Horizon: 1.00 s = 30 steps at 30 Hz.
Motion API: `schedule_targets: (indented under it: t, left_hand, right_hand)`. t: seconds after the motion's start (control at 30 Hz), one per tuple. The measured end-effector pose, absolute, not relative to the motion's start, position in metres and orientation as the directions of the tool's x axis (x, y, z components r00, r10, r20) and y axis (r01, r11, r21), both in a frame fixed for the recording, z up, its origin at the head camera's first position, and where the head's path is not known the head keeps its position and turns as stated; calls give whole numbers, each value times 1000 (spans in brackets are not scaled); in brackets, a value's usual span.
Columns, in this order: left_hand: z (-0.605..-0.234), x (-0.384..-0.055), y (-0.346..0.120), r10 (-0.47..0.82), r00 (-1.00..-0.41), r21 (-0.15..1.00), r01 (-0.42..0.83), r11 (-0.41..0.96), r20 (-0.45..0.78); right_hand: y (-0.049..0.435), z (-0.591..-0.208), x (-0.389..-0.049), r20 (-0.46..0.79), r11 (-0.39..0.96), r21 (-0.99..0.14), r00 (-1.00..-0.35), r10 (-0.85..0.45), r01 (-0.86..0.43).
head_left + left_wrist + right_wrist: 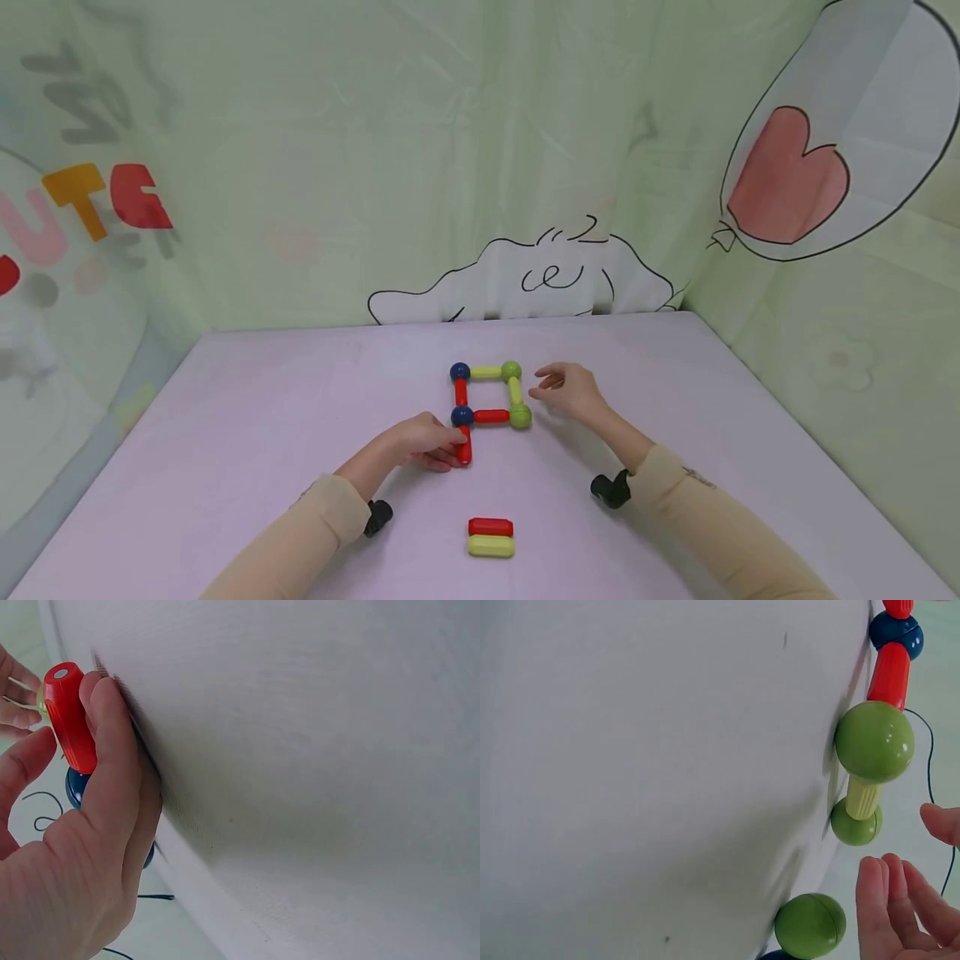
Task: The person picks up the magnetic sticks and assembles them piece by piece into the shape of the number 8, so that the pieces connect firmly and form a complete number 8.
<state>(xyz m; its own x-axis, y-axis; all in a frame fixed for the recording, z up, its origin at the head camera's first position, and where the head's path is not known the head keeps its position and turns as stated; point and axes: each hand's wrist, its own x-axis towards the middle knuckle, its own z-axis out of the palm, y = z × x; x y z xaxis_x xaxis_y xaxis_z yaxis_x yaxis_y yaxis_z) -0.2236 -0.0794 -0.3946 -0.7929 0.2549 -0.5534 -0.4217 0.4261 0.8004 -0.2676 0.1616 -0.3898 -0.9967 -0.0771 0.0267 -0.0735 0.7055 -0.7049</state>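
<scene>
"Head view: where are the hands?"

"Apart. The left hand pinches a red rod, which runs down from the lower blue ball of a square built of rods and balls. The right hand is just right of the square, fingers lightly bent, holding nothing."

"Anything else?"

"Below the square, a loose red rod and a loose yellow rod lie side by side on the table."

"And the left wrist view?"

"The left hand's thumb and fingers are around the pinched red rod; its free end faces the camera, and a blue ball shows at the other."

"Right wrist view?"

"The right hand's thumb and fingers stand apart with nothing between them, near three green balls"
</scene>
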Motion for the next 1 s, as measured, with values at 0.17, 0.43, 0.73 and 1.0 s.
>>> schedule_targets:
  t: [0.17,0.43,0.73,1.0]
  left_hand:
    - [-396,-224,-79,263,-793,806,-418,420,-549]
    - [-397,-224,-79,270,-790,806,-417,421,-550]
    - [-394,-223,-80,278,-783,809,-434,397,-556]
    - [-395,-223,-81,286,-785,815,-427,391,-549]
  right_hand:
    - [168,-388,-267,118,727,-671,-989,-89,-145]
    - [178,-388,-268,161,754,-630,-981,-109,-187]
    - [191,-391,-274,136,759,-626,-984,-117,-177]
    - [195,-394,-279,111,787,-596,-987,-114,-157]
